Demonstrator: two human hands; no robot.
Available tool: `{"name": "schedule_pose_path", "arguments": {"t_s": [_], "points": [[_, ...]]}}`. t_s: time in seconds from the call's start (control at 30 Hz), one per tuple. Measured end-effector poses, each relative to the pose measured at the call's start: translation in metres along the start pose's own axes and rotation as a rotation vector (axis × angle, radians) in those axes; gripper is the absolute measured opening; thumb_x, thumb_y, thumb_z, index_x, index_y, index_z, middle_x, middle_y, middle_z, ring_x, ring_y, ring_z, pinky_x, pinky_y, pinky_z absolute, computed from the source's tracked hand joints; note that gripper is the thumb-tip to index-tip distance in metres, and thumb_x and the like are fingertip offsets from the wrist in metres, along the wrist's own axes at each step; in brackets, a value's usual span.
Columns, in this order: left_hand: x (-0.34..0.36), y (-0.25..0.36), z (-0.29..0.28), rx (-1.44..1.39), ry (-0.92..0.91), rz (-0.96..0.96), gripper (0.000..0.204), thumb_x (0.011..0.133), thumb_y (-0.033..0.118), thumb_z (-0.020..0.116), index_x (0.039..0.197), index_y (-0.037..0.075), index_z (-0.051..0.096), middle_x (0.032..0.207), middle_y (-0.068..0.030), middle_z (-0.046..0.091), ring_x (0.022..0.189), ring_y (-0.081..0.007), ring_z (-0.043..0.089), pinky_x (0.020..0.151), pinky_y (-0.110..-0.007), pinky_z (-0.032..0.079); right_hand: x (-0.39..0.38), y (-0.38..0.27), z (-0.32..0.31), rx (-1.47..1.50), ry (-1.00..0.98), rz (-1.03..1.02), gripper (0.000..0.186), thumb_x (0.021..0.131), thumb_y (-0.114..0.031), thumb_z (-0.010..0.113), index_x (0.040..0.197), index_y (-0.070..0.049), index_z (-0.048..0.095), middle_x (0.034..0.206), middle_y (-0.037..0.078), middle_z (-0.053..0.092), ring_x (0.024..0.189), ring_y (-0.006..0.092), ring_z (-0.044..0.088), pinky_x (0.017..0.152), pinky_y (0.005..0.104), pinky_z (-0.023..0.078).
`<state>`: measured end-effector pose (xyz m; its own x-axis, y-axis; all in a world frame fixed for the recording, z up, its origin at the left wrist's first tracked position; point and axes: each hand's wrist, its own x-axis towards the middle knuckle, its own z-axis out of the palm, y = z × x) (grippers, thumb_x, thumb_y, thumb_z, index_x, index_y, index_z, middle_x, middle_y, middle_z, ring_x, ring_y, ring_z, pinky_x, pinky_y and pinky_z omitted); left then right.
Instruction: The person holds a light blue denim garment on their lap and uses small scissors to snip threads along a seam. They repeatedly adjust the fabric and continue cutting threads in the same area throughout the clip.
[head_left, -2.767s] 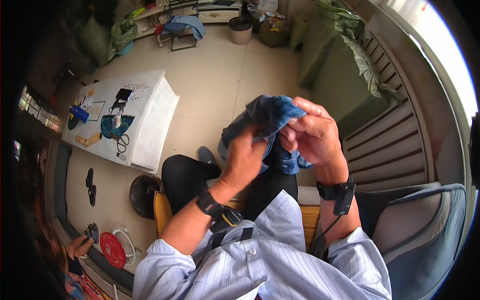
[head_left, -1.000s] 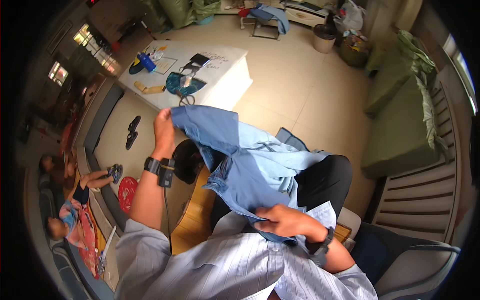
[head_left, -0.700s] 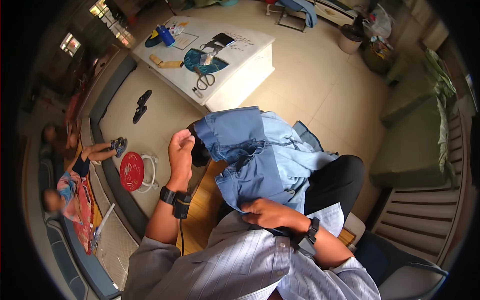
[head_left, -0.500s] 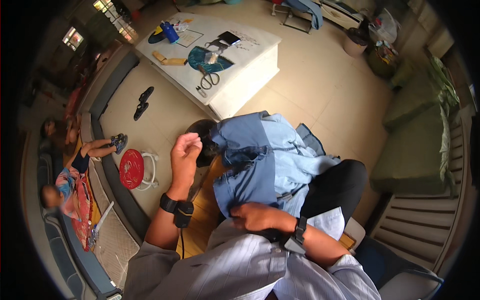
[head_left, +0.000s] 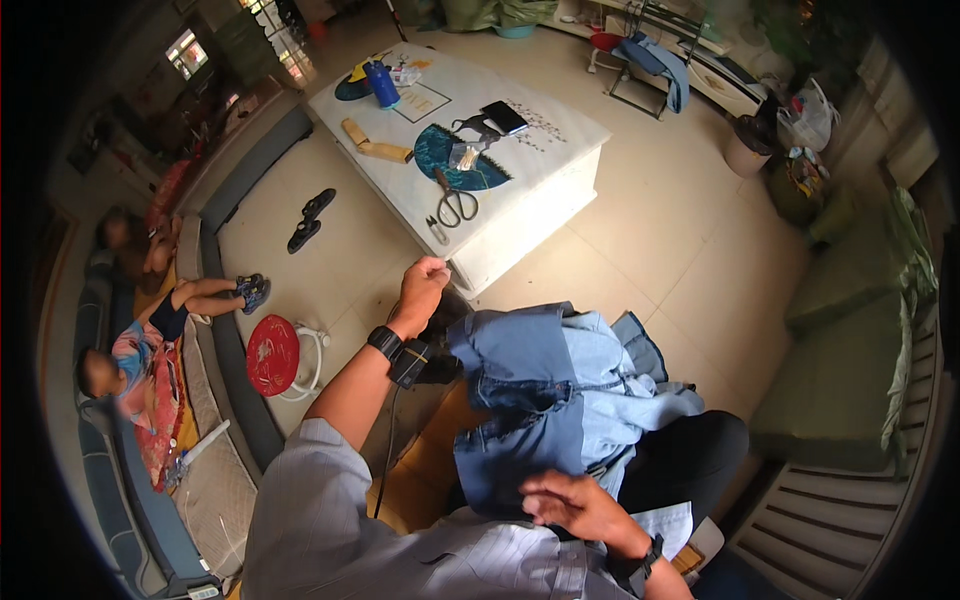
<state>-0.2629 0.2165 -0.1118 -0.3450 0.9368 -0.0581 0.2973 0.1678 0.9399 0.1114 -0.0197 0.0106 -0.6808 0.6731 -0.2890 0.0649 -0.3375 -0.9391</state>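
A pair of blue denim trousers point(head_left: 520, 345), light and dark sides showing, lies across my lap with a frayed dark opening in the darker part. My left hand point(head_left: 424, 288) is raised beyond the cloth beside the near corner of the white table point(head_left: 540, 235). Its fingers are pressed together; anything between them is too small to make out. Above the near edge of the denim hovers my right hand point(head_left: 572, 508), slightly blurred, with thumb and fingers apart and nothing visible in them. Black-handled scissors point(head_left: 457, 207) and small thread snips point(head_left: 437, 230) lie near that table corner.
On the table are a blue bottle point(head_left: 380, 85), a dark phone point(head_left: 503, 117), a tan strip point(head_left: 378, 148) and a small clear packet point(head_left: 465, 157). A red stool point(head_left: 273, 356) and black sandals point(head_left: 312, 220) are left. Two people are on the sofa point(head_left: 215, 490).
My left hand has reached forward to the table corner. My right hand has lifted off the denim and moved right. The view has shifted, so the table and trousers appear lower.
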Motion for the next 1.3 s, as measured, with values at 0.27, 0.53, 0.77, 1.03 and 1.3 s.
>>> {"name": "schedule_pose_path", "arguments": {"t_s": [0.27,0.53,0.77,1.03,1.3], "points": [[0.096,-0.056,0.019,0.426,0.246,-0.1,0.055,0.091,0.035,0.078,0.127,-0.004,0.062,0.116,-0.0243,0.067,0.107,-0.0386,0.066,0.093,-0.046,0.053,-0.044,0.034,-0.04,0.199,0.307,0.243,0.023,0.102,-0.006,0.07,0.122,0.006,0.068,0.096,0.008,0.073,0.083,0.0146,0.072,0.076,0.0282,0.06],[0.147,-0.103,-0.007,0.502,0.331,-0.114,0.071,0.084,0.039,0.083,0.131,-0.006,0.056,0.114,-0.0288,0.069,0.109,-0.0442,0.068,0.096,-0.049,0.055,-0.024,0.032,-0.057,0.137,0.332,0.315,0.019,0.101,-0.008,0.071,0.116,0.003,0.068,0.09,0.004,0.068,0.077,0.01,0.068,0.071,0.0264,0.055],[0.127,-0.082,-0.021,0.148,0.086,-0.416,0.023,0.095,0.02,0.07,0.106,0.003,0.061,0.095,-0.0111,0.068,0.07,-0.0176,0.071,0.055,-0.032,0.058,-0.008,0.024,-0.068,0.053,0.315,0.322,0.02,0.102,-0.011,0.07,0.116,0.003,0.069,0.087,0.004,0.067,0.078,0.0107,0.067,0.071,0.0282,0.054],[-0.016,0.016,-0.005,-0.473,-0.119,-0.274,0.005,0.102,0.012,0.064,0.101,0.01,0.06,0.085,-0.0022,0.06,0.069,-0.015,0.058,0.065,-0.031,0.051,-0.003,0.027,-0.071,-0.326,0.598,0.03,0.025,0.097,-0.011,0.072,0.118,0.0,0.065,0.101,0.017,0.067,0.089,0.0348,0.068,0.079,0.0399,0.054],[-0.153,0.136,0.029,-0.451,-0.501,-0.092,0.006,0.1,0.005,0.066,0.098,0.004,0.06,0.08,-0.0039,0.063,0.067,-0.0126,0.062,0.065,-0.028,0.055,0.002,0.019,-0.098,-0.434,0.74,-0.17,0.03,0.094,-0.008,0.072,0.121,0.001,0.064,0.109,0.016,0.065,0.099,0.0326,0.067,0.085,0.0395,0.055]]}}
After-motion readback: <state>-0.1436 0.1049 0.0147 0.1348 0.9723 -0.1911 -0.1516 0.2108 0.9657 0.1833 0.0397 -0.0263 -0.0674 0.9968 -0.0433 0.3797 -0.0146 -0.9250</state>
